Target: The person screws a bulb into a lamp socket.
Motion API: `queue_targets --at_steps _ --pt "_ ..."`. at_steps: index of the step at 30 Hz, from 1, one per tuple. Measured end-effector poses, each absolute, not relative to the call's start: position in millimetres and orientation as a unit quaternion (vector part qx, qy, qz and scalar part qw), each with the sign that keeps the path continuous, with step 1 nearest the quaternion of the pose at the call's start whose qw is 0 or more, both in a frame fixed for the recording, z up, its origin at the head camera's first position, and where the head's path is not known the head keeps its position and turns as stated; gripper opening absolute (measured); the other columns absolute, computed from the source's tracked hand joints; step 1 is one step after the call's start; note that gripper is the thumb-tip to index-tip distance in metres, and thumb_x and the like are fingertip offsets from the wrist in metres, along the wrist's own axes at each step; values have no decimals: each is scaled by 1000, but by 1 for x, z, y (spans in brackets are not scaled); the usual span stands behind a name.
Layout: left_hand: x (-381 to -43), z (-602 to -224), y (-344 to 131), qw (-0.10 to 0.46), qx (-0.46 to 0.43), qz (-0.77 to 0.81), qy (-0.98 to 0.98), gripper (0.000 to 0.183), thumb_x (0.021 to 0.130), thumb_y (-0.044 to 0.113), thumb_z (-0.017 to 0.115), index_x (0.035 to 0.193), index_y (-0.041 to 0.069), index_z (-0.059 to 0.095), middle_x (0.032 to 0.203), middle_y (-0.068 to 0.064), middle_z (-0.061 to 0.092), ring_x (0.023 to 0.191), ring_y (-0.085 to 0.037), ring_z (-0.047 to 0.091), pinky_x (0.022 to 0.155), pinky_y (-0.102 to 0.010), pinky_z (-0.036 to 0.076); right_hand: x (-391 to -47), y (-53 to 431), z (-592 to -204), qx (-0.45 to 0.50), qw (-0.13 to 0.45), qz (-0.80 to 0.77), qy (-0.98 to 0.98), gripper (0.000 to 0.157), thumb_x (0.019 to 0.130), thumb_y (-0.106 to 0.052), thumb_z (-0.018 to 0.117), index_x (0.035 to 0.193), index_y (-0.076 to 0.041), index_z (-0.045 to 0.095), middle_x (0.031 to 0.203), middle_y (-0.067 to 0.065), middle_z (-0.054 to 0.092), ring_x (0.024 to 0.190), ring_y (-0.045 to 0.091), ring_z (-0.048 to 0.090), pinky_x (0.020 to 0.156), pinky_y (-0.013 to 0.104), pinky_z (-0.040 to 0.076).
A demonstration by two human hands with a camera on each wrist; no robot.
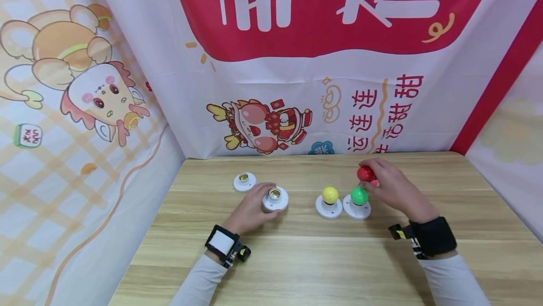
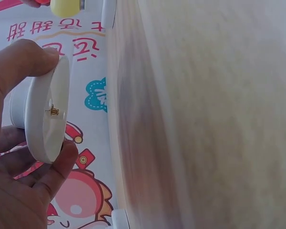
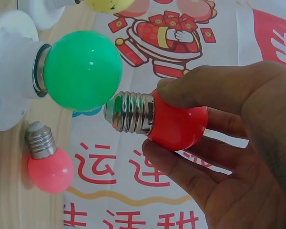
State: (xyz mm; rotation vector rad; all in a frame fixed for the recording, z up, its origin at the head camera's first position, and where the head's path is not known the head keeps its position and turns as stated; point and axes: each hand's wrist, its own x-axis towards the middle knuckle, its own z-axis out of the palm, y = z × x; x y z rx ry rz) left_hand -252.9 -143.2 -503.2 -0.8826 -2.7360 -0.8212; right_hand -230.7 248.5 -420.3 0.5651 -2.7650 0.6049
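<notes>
My left hand [image 1: 254,209] grips a round white lamp socket [image 1: 281,202] by its rim, thumb on one side and fingers on the other. In the left wrist view the socket base [image 2: 35,114] is raised off the table, its hollow underside and a brass screw showing. A red light bulb [image 3: 178,126] is pinched in my right hand [image 1: 392,186], its silver screw end pointing away from the palm. Close by, a green bulb [image 1: 359,196] sits upright in a white socket [image 1: 357,210]. On the table behind it lies a pink bulb [image 3: 51,169], mostly hidden in the head view.
A yellow bulb [image 1: 330,195] stands in another socket [image 1: 328,210] left of the green one. One more socket [image 1: 244,182], without a bulb, rests at the back left. Printed cloth [image 1: 263,75] hangs behind the wooden table [image 1: 297,268].
</notes>
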Motion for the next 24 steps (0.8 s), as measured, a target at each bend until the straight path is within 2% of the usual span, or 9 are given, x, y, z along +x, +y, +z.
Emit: queue_targets --at_steps 24 --pt "-255 -504 -121 57 -320 -279 -904 76 77 42 77 140 12 45 139 -2 48 125 -15 43 104 -36 43 -229 234 -415 205 126 203 -949 54 80 -16 78 127 -6 53 123 17 55 106 32 55 83 50 56"
